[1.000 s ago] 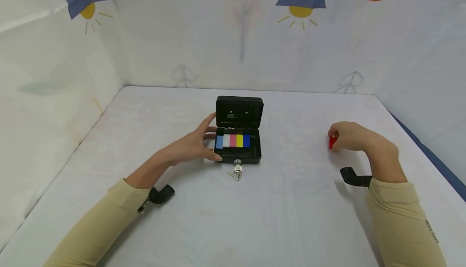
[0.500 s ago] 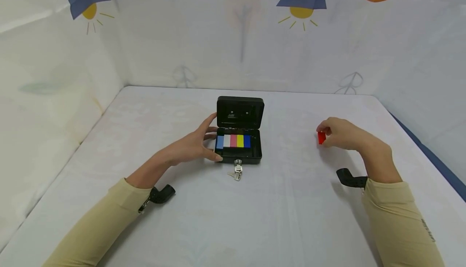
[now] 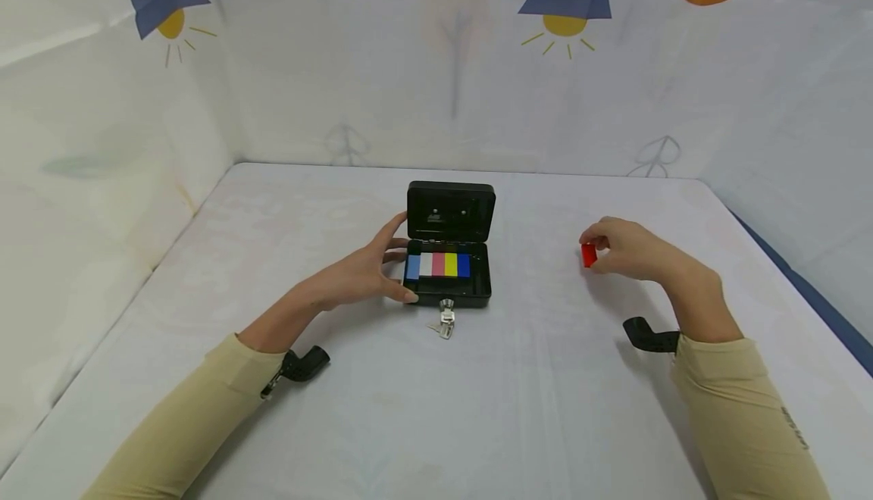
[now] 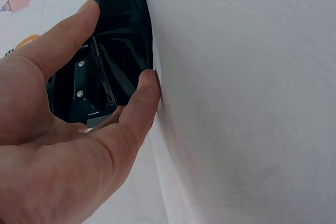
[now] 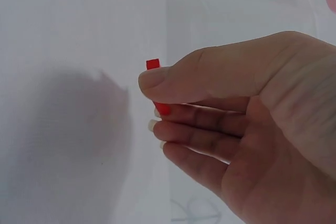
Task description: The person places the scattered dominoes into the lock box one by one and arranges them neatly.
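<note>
A black cash box (image 3: pixel 480 280) stands on the white table with its lid raised. In its tray a row of small rectangular blocks (image 3: pixel 438 264) lies side by side: light blue, white, pink, yellow and dark blue. My left hand (image 3: pixel 355 276) holds the box's left side, thumb at the front corner and fingers spread toward the lid; the left wrist view shows the black box wall (image 4: pixel 123 61) between thumb and fingers. To the right of the box, my right hand (image 3: pixel 641 254) pinches a small red block (image 3: pixel 589 255) between thumb and fingertips, close over the table.
Keys (image 3: pixel 446 326) hang from the lock at the box's front, lying toward the table. White fabric walls (image 3: pixel 382 68) with printed lamps enclose the table at the back and sides. Black wrist cameras (image 3: pixel 307 364) sit on both sleeves.
My right hand has moved left toward the box with the red block in its fingers. The left hand and the box have stayed in place.
</note>
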Motion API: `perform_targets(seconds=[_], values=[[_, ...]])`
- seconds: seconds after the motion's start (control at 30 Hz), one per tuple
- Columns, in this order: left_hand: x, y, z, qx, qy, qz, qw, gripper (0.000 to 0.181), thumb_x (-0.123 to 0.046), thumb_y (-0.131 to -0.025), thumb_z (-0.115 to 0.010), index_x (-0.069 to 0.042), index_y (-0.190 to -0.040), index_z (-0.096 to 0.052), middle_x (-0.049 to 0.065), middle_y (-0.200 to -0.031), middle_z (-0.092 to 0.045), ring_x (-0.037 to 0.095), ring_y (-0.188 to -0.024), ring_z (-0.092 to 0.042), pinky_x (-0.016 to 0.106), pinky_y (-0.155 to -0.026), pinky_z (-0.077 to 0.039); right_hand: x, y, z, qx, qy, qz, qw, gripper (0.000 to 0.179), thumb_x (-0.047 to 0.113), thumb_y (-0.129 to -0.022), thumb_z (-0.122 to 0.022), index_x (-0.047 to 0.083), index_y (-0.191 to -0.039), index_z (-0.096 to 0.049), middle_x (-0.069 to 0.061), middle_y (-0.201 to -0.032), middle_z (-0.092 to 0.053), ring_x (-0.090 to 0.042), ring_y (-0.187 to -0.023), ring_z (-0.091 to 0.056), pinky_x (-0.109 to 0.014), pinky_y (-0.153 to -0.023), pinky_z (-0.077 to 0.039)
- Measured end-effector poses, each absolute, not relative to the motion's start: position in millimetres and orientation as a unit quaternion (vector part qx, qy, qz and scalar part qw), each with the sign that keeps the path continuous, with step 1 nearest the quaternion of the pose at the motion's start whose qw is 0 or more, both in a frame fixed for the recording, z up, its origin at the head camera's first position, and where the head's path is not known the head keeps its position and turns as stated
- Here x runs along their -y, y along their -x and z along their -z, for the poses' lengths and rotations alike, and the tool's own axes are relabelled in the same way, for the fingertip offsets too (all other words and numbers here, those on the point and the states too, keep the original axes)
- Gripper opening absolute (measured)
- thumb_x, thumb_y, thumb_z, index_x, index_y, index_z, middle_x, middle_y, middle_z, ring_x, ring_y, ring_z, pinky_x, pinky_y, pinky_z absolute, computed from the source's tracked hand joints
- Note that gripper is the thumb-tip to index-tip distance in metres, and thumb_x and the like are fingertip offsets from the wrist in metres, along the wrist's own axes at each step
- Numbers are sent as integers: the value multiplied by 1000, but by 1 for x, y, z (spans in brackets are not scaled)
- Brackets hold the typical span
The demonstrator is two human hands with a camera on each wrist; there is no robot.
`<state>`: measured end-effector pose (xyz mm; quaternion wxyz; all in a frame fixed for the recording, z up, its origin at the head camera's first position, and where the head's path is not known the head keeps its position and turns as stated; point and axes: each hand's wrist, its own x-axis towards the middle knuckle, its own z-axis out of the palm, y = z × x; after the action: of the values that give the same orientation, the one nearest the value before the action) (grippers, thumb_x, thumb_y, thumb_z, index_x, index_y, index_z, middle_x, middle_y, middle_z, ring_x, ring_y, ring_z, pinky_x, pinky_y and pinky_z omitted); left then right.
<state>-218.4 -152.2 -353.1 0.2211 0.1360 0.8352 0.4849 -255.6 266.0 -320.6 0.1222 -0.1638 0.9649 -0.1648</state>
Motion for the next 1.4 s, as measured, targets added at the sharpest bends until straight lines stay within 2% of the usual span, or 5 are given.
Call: perform_targets(seconds=[0.23,0.87,1.4], values=[[152,220,355,-834,-132,-488,223,126,-21,-75,-88,-54,-152,7,1,-163,-24,28,-152,-27,58,-118,-28,-255,256,323,-961,182,178,107,40,6,-86,-67,-4,-124,-64,-17,-115,-61,-38,-113,-56,-55,-96,-48],[154,219,354,-832,-127,-490,228,127,-21,-75,-88,-52,-153,7,1,-164,-23,27,-152,-26,58,-118,-30,-220,258,332,-947,231,215,65,38,6,-88,-68,-2,-124,-65,-15,-118,-61,-35,-113,-56,-54,-100,-48],[153,219,352,-831,-139,-489,226,126,-22,-77,-87,-52,-153,8,2,-164,-22,28,-152,-26,59,-118,-29,-174,252,330,-940,262,213,52,40,10,-89,-71,3,-128,-65,-10,-123,-61,-32,-114,-56,-47,-93,-56]])
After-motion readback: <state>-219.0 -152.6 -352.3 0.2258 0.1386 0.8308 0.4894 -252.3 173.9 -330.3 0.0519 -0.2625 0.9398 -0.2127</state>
